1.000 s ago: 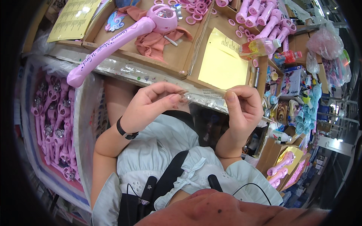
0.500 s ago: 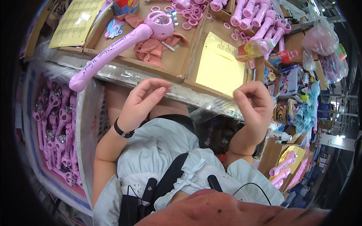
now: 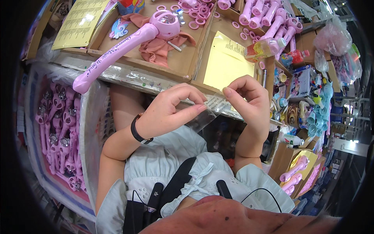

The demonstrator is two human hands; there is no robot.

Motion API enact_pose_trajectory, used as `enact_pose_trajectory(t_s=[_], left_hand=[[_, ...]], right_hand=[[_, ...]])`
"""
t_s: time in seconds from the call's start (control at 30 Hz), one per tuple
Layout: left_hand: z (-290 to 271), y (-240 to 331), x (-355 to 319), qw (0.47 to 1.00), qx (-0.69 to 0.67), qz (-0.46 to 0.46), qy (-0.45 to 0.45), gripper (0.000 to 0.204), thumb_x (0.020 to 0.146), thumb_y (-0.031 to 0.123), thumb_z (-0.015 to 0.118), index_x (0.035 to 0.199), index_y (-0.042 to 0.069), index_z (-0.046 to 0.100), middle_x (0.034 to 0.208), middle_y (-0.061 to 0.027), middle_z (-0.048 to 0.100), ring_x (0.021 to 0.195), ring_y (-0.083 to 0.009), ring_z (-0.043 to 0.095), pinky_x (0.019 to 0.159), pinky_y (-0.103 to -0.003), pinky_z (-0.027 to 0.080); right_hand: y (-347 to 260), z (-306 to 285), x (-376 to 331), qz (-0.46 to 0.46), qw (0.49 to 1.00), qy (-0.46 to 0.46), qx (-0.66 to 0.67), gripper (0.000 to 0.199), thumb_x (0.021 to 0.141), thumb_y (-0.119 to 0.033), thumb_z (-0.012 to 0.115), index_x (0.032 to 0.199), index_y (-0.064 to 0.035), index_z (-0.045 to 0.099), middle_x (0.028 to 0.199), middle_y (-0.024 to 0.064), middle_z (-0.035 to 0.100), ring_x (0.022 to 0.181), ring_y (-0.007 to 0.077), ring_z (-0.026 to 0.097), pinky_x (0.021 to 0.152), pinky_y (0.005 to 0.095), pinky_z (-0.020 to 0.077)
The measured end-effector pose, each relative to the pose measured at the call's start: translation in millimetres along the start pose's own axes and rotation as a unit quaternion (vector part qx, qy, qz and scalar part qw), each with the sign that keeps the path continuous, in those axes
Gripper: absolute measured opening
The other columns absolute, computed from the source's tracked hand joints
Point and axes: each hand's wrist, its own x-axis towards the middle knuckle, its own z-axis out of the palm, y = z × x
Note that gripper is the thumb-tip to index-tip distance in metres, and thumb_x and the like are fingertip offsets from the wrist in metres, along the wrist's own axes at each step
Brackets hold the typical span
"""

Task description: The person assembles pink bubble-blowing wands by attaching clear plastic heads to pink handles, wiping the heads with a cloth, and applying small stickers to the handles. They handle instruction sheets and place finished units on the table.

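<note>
A clear printed label (image 3: 219, 108) is stretched between my hands above my lap. My right hand (image 3: 251, 99) pinches its upper right edge between thumb and forefinger. At the other edge, the thumb and forefinger of my left hand (image 3: 171, 107) close on the label. Part of the transparent film (image 3: 200, 121) hangs below the fingers. Beyond my left hand, a pink toy wand (image 3: 117, 54) lies across the bench edge, its round openwork head resting in a cardboard tray (image 3: 185, 66).
Yellow printed sheets (image 3: 224, 66) lie in the tray beyond my right hand, near a bottle (image 3: 261, 50). Pink rings (image 3: 200, 15) and more wands (image 3: 269, 15) sit farther back. At left stands a lined bin (image 3: 87, 148) full of wands. An orange cloth (image 3: 154, 50) lies under the wand.
My left hand has moved right and up to the label and taken its edge. My right hand has shifted left, bringing the label between both hands.
</note>
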Motion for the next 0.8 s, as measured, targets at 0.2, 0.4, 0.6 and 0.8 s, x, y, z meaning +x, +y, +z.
enact_pose_trajectory(t_s=[0.2,0.4,0.6,0.8], left_hand=[[-1.0,-0.2,-2.2,1.0,0.017,-0.003,0.012,0.006,0.081,0.005,0.063,0.084,0.001,0.06,0.091,-0.0084,0.063,0.086,-0.0193,0.059,0.077,-0.029,0.047],[-3.3,-0.1,-6.4,0.999,0.041,0.021,0.002,0.006,0.08,0.005,0.064,0.083,0.006,0.058,0.089,-0.0035,0.064,0.09,-0.017,0.06,0.1,-0.042,0.035],[-5.4,1.3,-8.4,0.999,0.019,0.038,-0.009,0.008,0.079,0.004,0.064,0.083,0.008,0.058,0.089,-0.0011,0.064,0.092,-0.0155,0.061,0.105,-0.046,0.028],[-4.2,3.1,-12.3,0.999,-0.032,0.012,-0.007,0.012,0.077,-0.001,0.064,0.076,0.009,0.056,0.084,-0.0011,0.063,0.094,-0.018,0.058,0.106,-0.047,0.026]], right_hand=[[3.3,0.9,-2.7,0.012,0.999,0.009,0.034,0.008,0.08,-0.006,0.069,0.08,-0.0019,0.061,0.068,-0.0053,0.057,0.058,-0.0018,0.043,0.051,0.0144,0.031],[5.5,4.1,-11.0,0.016,0.996,0.025,0.079,0.009,0.08,-0.006,0.069,0.081,-0.0011,0.062,0.071,-0.0032,0.059,0.062,0.0006,0.048,0.055,0.0153,0.0351],[7.8,6.5,-13.8,0.002,0.989,0.011,0.145,0.008,0.08,-0.003,0.068,0.083,0.0007,0.061,0.074,0.0001,0.06,0.065,0.004,0.051,0.06,0.0175,0.0391],[12.3,8.1,-16.1,-0.01,0.979,-0.002,0.205,0.007,0.081,-0.001,0.067,0.084,0.0022,0.061,0.076,0.0023,0.061,0.068,0.0057,0.054,0.062,0.0188,0.0422]])
